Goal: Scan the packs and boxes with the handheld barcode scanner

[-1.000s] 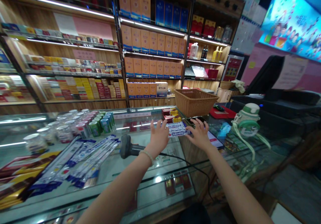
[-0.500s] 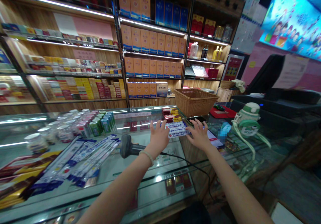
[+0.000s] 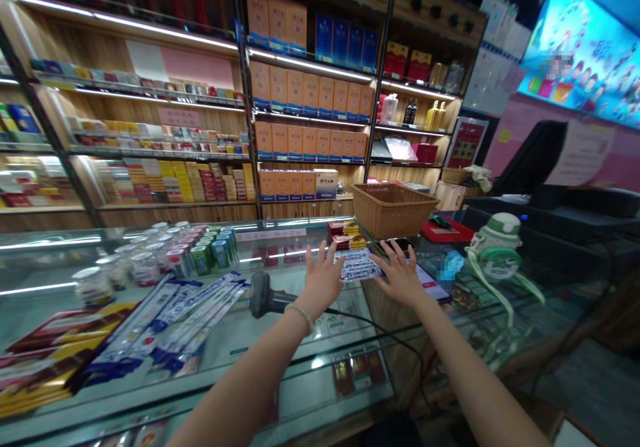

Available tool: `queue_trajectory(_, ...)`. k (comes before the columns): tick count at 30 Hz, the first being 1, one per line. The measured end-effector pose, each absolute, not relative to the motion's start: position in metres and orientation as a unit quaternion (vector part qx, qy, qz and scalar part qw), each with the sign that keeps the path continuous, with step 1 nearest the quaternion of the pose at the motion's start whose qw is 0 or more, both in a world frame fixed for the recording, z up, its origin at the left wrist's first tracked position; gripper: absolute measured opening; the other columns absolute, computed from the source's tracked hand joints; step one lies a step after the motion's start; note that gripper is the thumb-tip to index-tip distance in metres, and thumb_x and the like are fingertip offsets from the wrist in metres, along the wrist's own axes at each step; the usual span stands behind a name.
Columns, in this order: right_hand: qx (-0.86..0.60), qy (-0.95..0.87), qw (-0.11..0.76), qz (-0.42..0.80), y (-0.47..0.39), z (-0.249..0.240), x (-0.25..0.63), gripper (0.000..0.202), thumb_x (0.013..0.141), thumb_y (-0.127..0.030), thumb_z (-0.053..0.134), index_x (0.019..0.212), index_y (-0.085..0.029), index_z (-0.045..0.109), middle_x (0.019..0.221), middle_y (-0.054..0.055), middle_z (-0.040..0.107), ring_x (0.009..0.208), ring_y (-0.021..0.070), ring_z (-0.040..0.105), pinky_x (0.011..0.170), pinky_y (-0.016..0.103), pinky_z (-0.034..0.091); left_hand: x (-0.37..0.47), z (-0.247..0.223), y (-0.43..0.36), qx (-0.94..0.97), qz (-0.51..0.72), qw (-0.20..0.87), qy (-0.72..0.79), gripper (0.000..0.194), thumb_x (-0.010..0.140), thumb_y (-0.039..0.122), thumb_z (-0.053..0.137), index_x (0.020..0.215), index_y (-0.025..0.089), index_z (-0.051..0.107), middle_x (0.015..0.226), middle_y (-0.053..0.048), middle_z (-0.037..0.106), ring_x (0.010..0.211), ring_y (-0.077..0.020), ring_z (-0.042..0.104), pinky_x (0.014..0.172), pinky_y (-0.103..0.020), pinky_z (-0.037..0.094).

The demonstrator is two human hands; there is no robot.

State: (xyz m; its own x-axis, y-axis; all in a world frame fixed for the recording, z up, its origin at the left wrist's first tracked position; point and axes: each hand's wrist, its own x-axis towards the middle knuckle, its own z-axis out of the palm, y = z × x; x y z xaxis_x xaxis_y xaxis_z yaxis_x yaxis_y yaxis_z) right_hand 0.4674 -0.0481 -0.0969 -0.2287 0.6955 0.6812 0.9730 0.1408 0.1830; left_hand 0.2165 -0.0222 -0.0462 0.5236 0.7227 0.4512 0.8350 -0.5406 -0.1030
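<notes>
A small group of blue-and-white wrapped packets (image 3: 359, 265) lies on the glass counter between my hands. At its left end is my left hand (image 3: 323, 279), fingers spread, wearing a pale bracelet. My right hand (image 3: 400, 279) is spread at the packets' right end. Both hands are open; whether the fingertips touch the wrappers I cannot tell. Just beyond the packets sits a pile of red-and-yellow packets (image 3: 347, 233). A dark barcode scanner (image 3: 265, 297) rests left of my left wrist, its cable running under my forearms.
On the left lie long blue-and-white packets (image 3: 173, 317), chocolate-coloured packets (image 3: 65, 353) and rows of small bottles (image 3: 145, 268). A wicker basket (image 3: 393, 210) stands behind the hands. To the right are a green-and-white water bottle (image 3: 500, 247) with a strap and a red mat (image 3: 455, 231).
The whole view has shifted slightly, so things appear a little lower and further right. My hands stay at the two ends of the blue-and-white packets, fingers still spread.
</notes>
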Motion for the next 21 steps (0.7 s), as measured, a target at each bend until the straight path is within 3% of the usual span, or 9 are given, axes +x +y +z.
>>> queue_trajectory(7, -0.576, -0.731, 0.22, -0.293, -0.051, -0.089, 0.464, 0.053, 0.09, -0.043, 0.066, 0.141, -0.036, 0.06, 0.162, 0.008, 0.042, 0.153, 0.0322, 0.027, 0.125, 0.061, 0.003, 0.209, -0.044, -0.021, -0.859, -0.195, 0.147, -0.45, 0.059, 0.081, 0.04, 0.076, 0.138, 0.029, 0.063, 0.166, -0.012, 0.039, 0.154, -0.041, 0.028, 0.124, -0.072, 0.016)
queue_trajectory(15, -0.554, -0.733, 0.22, -0.329, -0.049, -0.065, 0.436, 0.059, 0.095, -0.059, 0.057, 0.15, -0.037, 0.051, 0.166, 0.009, 0.035, 0.156, 0.032, 0.02, 0.125, 0.061, 0.002, 0.189, -0.026, -0.023, -0.838, -0.231, 0.163, -0.466, 0.058, 0.089, 0.047, 0.068, 0.143, 0.029, 0.059, 0.167, -0.011, 0.037, 0.157, -0.0377, 0.024, 0.125, -0.07, 0.015)
queue_trajectory(21, -0.524, -0.741, 0.238, -0.347, -0.041, -0.051, 0.399, 0.059, 0.098, -0.06, 0.053, 0.152, -0.037, 0.048, 0.167, 0.009, 0.034, 0.156, 0.031, 0.021, 0.125, 0.061, -0.002, 0.16, -0.015, -0.03, -0.817, -0.254, 0.191, -0.481, 0.052, 0.092, 0.049, 0.064, 0.14, 0.029, 0.062, 0.166, -0.012, 0.038, 0.155, -0.0373, 0.028, 0.124, -0.071, 0.017)
